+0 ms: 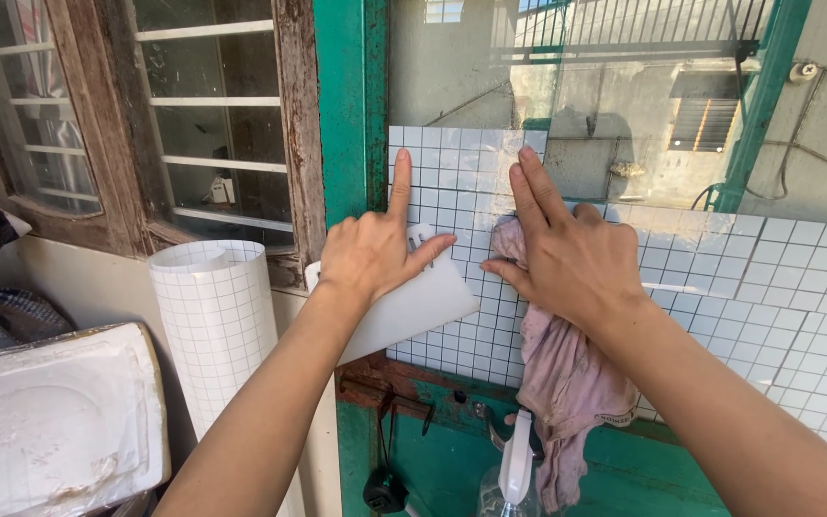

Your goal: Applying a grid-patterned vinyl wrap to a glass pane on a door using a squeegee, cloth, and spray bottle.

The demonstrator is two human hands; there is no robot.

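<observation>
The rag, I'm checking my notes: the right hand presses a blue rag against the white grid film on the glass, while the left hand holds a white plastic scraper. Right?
Not quite: the rag under the right hand is pink, not blue, as the head view shows. The left hand does hold the white scraper against the grid film.

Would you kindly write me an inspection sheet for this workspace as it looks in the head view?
Surface: glass pane in a green frame, partly covered by white tile-pattern film.
Job's things: white plastic scraper flat on the film; pink cloth pressed to it, hanging down.
Clutter: roll of gridded film upright at left; white foam tray; spray bottle below.
Grippers: left hand holds the scraper, index finger pointing up; right hand presses the cloth with flat fingers.
Cables: black cord hanging below the frame; wires on the wall behind the glass.
Surroundings: weathered wooden window at left.
</observation>
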